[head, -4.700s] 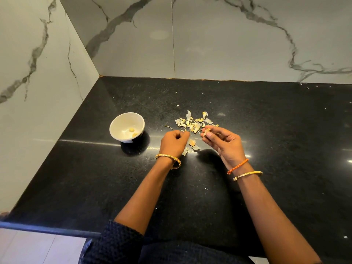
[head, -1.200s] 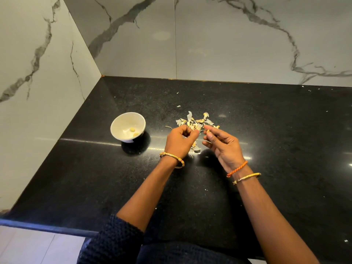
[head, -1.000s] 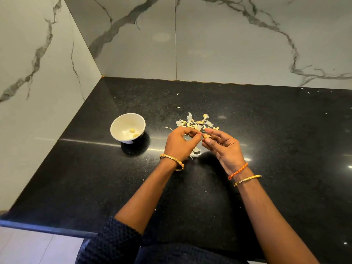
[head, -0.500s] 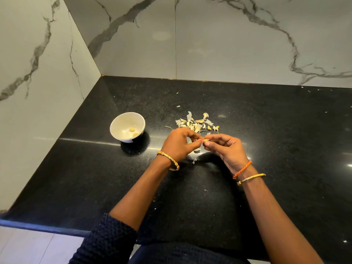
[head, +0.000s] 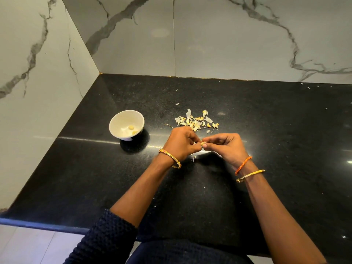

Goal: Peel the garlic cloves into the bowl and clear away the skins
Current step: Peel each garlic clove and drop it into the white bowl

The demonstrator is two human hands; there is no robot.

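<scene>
Head view: left hand [head: 182,142] and right hand [head: 225,146] pinch one garlic clove [head: 203,143]; peeling underway. Next: drop it into bowl [head: 126,124].

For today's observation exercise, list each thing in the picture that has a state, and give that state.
Bowl: upright, holding two peeled cloves.
Garlic clove: pinched between both hands.
Left hand: gripping the clove.
Right hand: gripping the clove.
Skins: heaped loose on the counter.
</scene>
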